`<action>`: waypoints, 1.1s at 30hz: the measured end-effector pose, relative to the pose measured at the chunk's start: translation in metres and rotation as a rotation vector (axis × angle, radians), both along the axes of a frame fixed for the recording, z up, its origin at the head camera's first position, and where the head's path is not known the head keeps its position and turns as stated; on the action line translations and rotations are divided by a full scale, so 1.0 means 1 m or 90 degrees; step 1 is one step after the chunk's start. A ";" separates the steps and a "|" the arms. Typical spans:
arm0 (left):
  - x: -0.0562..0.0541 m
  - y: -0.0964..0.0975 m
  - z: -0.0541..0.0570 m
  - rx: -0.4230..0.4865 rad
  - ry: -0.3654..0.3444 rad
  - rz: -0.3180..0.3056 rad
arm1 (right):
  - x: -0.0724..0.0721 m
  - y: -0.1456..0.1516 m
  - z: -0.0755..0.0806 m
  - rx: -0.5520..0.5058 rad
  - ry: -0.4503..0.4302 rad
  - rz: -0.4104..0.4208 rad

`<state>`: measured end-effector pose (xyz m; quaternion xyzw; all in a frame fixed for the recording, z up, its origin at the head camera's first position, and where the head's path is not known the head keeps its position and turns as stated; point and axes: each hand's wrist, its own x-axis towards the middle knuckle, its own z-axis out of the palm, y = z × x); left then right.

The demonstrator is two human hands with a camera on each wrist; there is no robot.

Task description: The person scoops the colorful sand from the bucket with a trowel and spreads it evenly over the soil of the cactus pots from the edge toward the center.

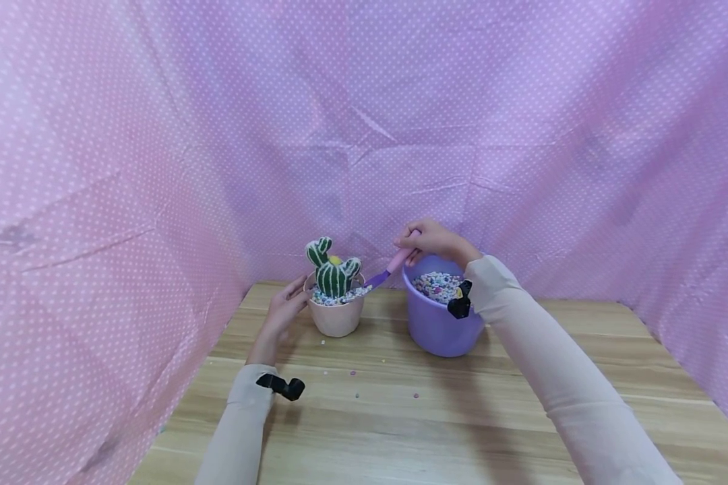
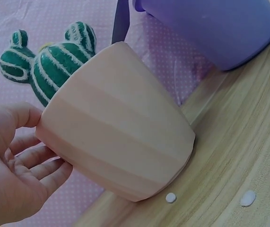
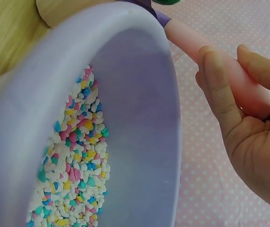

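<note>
- R hand (image 1: 433, 240) grips a slim shovel w/ smooth pink handle & purple blade (image 1: 394, 265): narrow grip, handle btwn thumb & fingers, in the air above the bucket's far L rim.
- Shovel slants down to the L; blade end is at the pot's R rim, w/ a few pebbles at its tip. Can't tell if blade touches the rim.
- L hand (image 1: 284, 313) is on the L side of a pale-peach, faceted, tapering pot (image 1: 336, 319); thumb near the rim, fingers loosely bent against the outer wall, hand fairly wide, not wrapped round it.
- Pot stands upright on the table, L of the bucket, a gap btwn them.
- In the pot: green cactus figure w/ white ridges, two side arms & a yellow spot (image 1: 332, 279), upright, w/ small mixed-colour pebbles (image 1: 321, 298) around its base.
- Round lilac bucket w/ thick smooth rim (image 1: 437, 330) stands under the R forearm; inside, a heap of white, pink, yellow, blue & green pebbles (image 1: 439, 286).
- Few stray pebbles (image 1: 352, 372) lie in front of pot & bucket on the light wood-grain table (image 1: 370, 431).
- Pink cloth w/ white dots (image 1: 364, 168) hangs behind & at both sides.
- Both arms in cream long sleeves (image 1: 558, 364), black wrist mount (image 1: 281, 386) on each.
</note>
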<state>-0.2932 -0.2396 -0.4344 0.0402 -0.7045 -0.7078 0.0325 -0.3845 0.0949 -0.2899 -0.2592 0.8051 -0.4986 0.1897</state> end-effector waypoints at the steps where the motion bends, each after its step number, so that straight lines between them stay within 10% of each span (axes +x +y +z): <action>1: 0.000 -0.001 0.000 0.003 0.000 -0.003 | 0.000 0.000 0.000 0.001 0.001 0.001; 33: 0.002 0.000 0.009 0.016 -0.004 -0.021 | -0.005 -0.002 -0.002 0.001 -0.021 -0.005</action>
